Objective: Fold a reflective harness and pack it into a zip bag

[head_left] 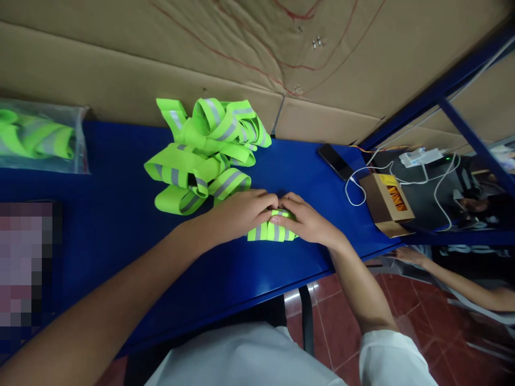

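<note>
My left hand [241, 213] and my right hand [308, 221] meet over a small folded bundle of neon-yellow strap with grey reflective stripes [270, 231] on the blue table [120, 225]. Both hands have their fingers curled and pressed onto the bundle. Just behind them lies a loose heap of the same reflective straps [203, 153], a little left of my left hand.
A clear plastic bag of folded yellow straps [38, 136] lies at the far left. A black phone [335, 161] with a white cable and a small cardboard box [388, 202] sit at the right. Cardboard sheets line the back. Another person's arm [450, 279] reaches in at the lower right.
</note>
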Available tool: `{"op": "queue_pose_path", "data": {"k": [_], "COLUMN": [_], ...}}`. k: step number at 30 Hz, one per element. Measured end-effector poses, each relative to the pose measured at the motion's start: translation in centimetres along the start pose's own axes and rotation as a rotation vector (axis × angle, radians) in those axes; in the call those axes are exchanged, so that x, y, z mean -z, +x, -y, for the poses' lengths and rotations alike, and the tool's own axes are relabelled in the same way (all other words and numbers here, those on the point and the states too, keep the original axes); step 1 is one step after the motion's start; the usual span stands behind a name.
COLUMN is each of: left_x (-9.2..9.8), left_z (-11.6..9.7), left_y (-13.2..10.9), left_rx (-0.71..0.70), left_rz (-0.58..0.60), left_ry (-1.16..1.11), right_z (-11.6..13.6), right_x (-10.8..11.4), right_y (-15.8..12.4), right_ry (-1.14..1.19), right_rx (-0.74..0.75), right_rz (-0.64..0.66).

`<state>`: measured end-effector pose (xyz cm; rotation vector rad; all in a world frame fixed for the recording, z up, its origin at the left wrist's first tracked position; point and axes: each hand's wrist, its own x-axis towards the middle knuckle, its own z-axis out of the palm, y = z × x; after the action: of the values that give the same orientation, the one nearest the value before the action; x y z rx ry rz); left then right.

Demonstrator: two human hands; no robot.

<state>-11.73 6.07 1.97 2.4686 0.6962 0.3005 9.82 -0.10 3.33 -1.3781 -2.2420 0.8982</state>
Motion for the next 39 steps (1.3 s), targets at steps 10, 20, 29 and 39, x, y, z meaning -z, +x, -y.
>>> {"op": "queue_pose_path", "data": {"k": [10, 20, 29, 39], "left_x": [-0.1, -0.2, 1.5, -1.0], "left_z": [-1.4, -0.5, -1.7, -2.8], "left_y": [-0.5, -0.2, -3.8, -5.0], "left_rx": [0.130, 0.213, 0.291, 0.294], "left_rz": [0.022, 0.054, 0.116, -0.054], "left_ry": [0.118, -0.245, -0.389, -0.278], "right_z": [0.0, 1.3, 0.7, 1.4], "right_x": [-1.4, -0.8, -1.3, -1.3], "right_y": [-0.8, 0.6, 0.4, -0.4], "right_ry": [-0.100, -0.206, -0.165, -0.101], "right_rx": [0.069, -0.009, 0.021, 0.039], "right_rz": [-0.043, 0.117, 0.129, 0.089]}}
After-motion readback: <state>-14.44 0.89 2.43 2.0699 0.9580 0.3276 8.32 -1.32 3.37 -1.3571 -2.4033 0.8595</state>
